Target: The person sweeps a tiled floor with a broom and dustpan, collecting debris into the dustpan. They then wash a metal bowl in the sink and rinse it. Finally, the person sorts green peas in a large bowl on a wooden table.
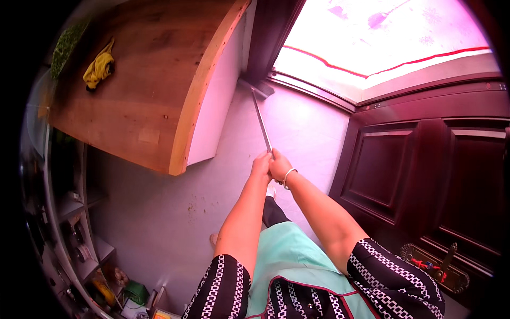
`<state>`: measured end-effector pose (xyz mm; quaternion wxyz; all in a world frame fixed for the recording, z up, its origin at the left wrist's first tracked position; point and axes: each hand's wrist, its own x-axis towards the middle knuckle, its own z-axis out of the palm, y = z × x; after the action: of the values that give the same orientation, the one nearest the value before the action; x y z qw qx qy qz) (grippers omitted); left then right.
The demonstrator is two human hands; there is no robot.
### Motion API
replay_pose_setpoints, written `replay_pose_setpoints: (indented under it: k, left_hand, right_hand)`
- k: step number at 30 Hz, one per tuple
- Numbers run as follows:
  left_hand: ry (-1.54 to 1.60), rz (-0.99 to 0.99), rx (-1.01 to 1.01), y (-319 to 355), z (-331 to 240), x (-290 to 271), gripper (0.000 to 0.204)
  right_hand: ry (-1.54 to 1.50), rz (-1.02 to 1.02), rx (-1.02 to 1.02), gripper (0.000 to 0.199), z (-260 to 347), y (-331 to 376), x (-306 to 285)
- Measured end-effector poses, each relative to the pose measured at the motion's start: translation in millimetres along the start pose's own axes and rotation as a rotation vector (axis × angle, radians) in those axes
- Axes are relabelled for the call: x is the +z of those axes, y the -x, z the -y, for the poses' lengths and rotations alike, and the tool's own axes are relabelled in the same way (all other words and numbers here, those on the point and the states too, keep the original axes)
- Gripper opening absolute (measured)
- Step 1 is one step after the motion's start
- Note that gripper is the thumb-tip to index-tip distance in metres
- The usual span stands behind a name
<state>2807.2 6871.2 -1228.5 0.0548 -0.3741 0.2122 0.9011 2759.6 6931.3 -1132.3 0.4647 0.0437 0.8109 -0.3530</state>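
Observation:
Both my hands are closed round the thin metal handle of a broom (262,119), out in front of me. My left hand (261,164) and my right hand (280,165) sit close together near the handle's upper end, and a pale bracelet circles the right wrist. The broom's dark, wide head (264,91) rests on the floor by the door sill, beside the white side of a wooden counter. Small brown crumbs (202,207) lie scattered on the pale floor to the left of my hands.
The wooden counter (143,90) juts in from the left, with a yellow cloth (100,66) on top. A dark red panelled door (393,165) stands open at right. Past the sill (313,91) is bright ground. Shelves (79,234) with goods line the lower left.

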Motion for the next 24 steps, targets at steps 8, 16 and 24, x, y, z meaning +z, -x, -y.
replay_pose_setpoints:
  k: [8,16,24]
  left_hand:
    - [0.198,-0.018,-0.082,86,76,52,0.025]
    - [0.045,-0.032,-0.047,28,51,12,0.016]
    - [-0.054,-0.101,-0.431,178,130,-38,0.019]
  right_hand:
    - [0.219,-0.066,-0.247,0.049,-91,68,-43]
    - [0.158,0.105,0.038,0.05,-30,32,-23]
    - [0.33,0.163,-0.014,0.054,-156,156,31]
